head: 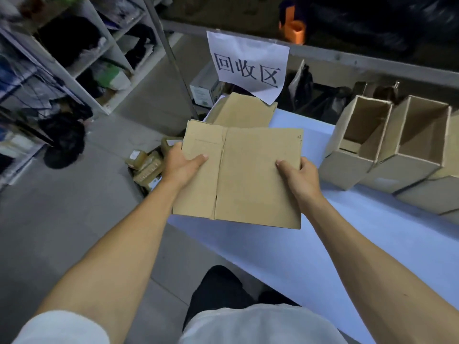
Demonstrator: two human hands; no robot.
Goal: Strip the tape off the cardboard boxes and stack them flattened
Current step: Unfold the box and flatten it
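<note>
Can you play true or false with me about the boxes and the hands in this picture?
1. Both hands hold one flat box. True: the left hand and right hand grip its sides.
2. The open boxes stand left of the flat box. False: they stand to its right.
3. Another flat box lies on the table beyond the held one. True.
4. The paper sign lies on the floor. False: it hangs from the shelf edge above the table.
</note>
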